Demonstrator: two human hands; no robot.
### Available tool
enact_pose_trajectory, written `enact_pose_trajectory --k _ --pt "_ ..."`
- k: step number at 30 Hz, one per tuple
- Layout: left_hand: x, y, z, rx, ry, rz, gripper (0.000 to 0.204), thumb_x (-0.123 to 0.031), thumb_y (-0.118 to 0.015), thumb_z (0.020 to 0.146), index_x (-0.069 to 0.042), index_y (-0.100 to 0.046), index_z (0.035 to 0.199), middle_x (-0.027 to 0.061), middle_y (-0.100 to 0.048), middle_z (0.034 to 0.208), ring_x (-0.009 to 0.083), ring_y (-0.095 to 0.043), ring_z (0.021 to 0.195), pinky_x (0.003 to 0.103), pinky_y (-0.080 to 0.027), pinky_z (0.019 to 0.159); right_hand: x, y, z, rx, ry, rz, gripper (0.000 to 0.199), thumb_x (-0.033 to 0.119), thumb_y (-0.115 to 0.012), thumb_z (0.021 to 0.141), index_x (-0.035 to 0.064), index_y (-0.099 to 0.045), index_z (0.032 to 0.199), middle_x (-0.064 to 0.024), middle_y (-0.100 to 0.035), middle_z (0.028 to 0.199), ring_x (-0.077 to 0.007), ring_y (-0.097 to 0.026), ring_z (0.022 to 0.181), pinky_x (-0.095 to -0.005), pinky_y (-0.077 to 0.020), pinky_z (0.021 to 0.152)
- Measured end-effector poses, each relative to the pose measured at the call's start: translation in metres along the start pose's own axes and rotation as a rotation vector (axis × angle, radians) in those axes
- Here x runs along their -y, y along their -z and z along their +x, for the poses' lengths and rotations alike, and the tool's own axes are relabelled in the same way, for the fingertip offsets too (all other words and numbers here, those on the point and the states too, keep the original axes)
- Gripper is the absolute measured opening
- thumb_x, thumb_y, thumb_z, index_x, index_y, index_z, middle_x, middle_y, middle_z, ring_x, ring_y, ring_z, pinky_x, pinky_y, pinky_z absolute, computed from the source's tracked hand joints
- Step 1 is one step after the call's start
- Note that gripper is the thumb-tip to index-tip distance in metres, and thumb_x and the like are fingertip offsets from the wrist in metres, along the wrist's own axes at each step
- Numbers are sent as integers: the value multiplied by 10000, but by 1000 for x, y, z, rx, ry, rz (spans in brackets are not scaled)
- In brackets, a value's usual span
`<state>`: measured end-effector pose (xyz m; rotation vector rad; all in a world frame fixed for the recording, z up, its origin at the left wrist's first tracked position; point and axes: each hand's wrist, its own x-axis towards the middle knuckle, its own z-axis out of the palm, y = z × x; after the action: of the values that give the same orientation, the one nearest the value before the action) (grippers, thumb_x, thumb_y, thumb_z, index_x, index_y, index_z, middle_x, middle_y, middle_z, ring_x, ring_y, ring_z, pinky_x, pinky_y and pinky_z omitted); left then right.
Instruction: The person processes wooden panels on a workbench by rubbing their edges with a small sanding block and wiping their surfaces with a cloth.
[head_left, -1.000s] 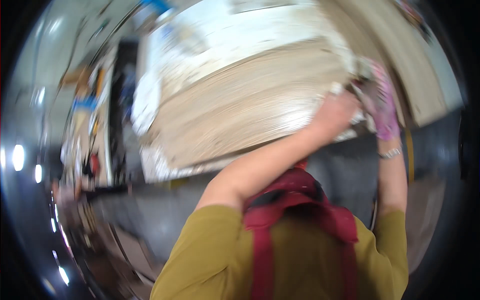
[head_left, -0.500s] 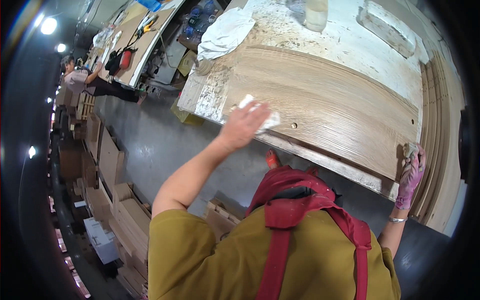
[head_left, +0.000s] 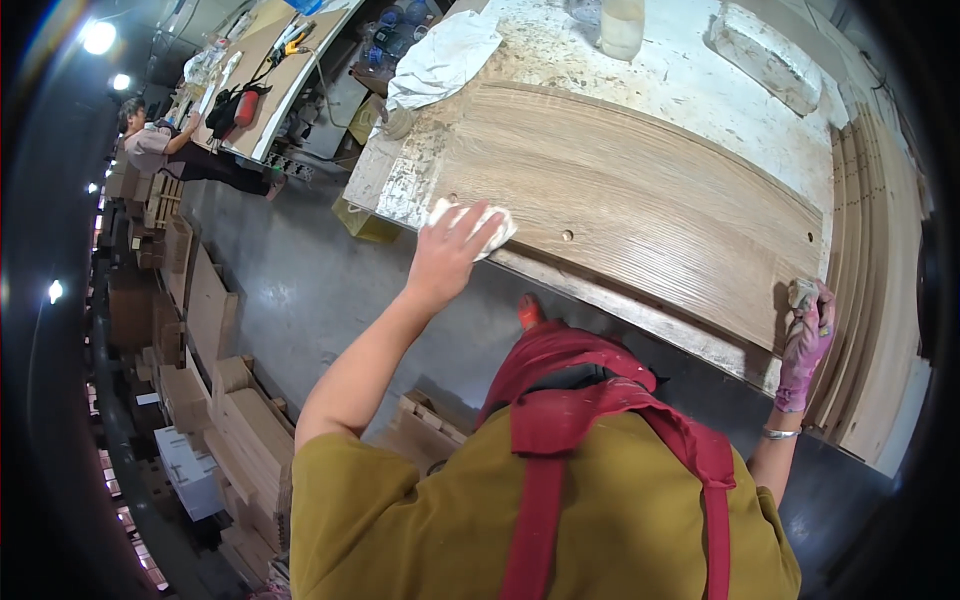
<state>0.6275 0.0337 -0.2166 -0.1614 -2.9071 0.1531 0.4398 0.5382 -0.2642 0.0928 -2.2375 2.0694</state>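
1. A workshop: a paint-spattered bench (head_left: 700,80) carries a long wood-grain panel (head_left: 640,210), with a jar (head_left: 622,25) and a crumpled sheet (head_left: 440,60) behind it, stacked boards (head_left: 870,280) to the right and another person (head_left: 150,145) at a far table.
2. The left hand (head_left: 445,250) presses a white rag (head_left: 495,228) onto the panel's near-left corner, fingers curled over it.
3. The right hand (head_left: 805,340), in a pink glove, is clenched around a small pad (head_left: 802,293) at the panel's near-right end.
4. Progress, as a judgement: the panel's face looks even and clean, and both hands are at its near edge, so wiping seems well along; how much is left cannot be told.
5. Against half a second ago, the panel sits as it did, the left hand has slid from mid-panel to the left corner, and the right hand keeps its place.
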Motion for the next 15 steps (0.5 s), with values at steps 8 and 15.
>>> enact_pose_trajectory --k 8,15 --pt "123 -17 -67 -130 786 -146 423 -54 -552 767 -47 -561 1190 155 -576 1196 372 -538 1069 421 -438 881 19 -24 -3 23 83 41 348 206 -567 913 -18 -525 1176 -47 -562 981 -111 -526 875 -245 -414 810" --pt "95 6 68 -64 801 -707 394 -358 -563 895 21 -633 976 185 -642 843 292 -602 752 356 -460 712 19 -11 1 2 -4 48 370 199 -574 905 -25 -521 1194 -86 -553 1088 -162 -543 975 -271 -428 869"
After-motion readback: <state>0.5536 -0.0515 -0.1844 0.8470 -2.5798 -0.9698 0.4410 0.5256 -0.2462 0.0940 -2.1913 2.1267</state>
